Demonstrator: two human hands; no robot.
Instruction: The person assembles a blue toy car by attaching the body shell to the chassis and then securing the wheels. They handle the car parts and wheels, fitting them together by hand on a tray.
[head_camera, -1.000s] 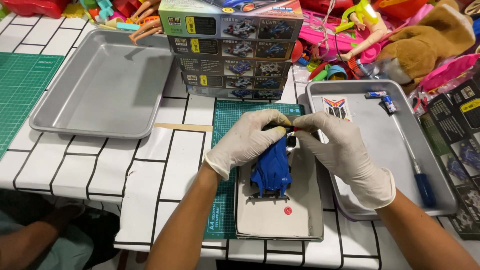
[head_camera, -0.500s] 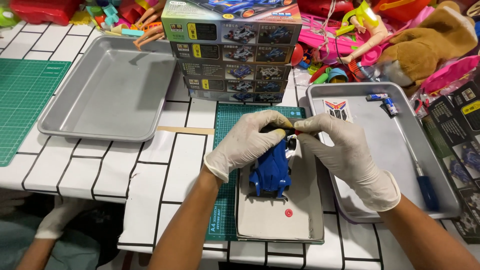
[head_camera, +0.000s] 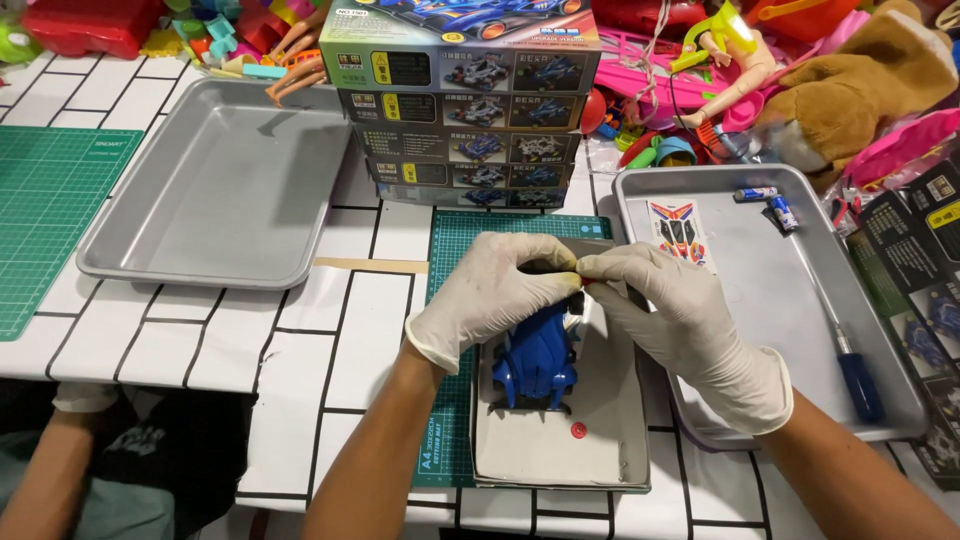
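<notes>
A blue toy race car (head_camera: 536, 362) rests in a shallow grey box lid (head_camera: 560, 450) on a small green cutting mat (head_camera: 447, 400). Both my hands wear white gloves. My left hand (head_camera: 492, 293) and my right hand (head_camera: 672, 318) meet at the car's far end, fingers pinched on its black rear part. The fingertips hide that end of the car.
An empty metal tray (head_camera: 215, 195) lies at the left. A second tray (head_camera: 880, 400) at the right holds a sticker sheet (head_camera: 682, 230), two batteries (head_camera: 768, 203) and a blue-handled screwdriver (head_camera: 850, 360). Stacked model car boxes (head_camera: 465, 100) and toys crowd the back. Another person's arm (head_camera: 45, 470) shows bottom left.
My hands stay pinched at the car's far end with little movement. The other person's arm at bottom left has shifted.
</notes>
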